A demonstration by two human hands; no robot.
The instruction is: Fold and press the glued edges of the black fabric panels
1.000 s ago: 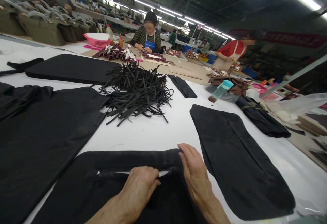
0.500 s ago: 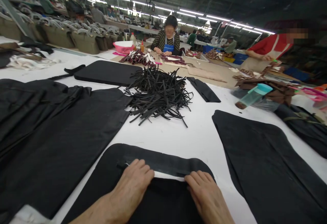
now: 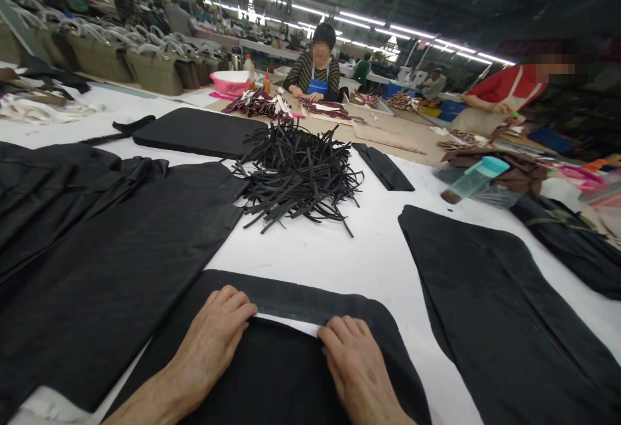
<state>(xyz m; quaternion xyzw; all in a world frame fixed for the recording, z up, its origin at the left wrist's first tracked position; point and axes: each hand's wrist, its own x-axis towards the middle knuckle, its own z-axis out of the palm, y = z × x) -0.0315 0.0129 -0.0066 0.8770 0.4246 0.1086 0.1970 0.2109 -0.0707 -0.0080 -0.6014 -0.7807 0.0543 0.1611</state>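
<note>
- The black panel (image 3: 286, 370) lies on the white table (image 3: 281, 253), toward its unseen near edge.
- It looks light and limp, likely to crease; the lip of its slot (image 3: 286, 323) seems the place to hold.
- Left hand (image 3: 213, 328) and right hand (image 3: 354, 363) reach forward, palms down, flanking the gap.
- Fingers curl close together on the panel; thumbs obscured, pinching or pressing I cannot tell.

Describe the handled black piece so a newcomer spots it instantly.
On the white tabletop, find the heap of black strips. Nearer the camera, between the black sheet at left and black panel at right, lies the handled piece. Unlike both, it has a gap showing white between the left hand and right hand.
</note>
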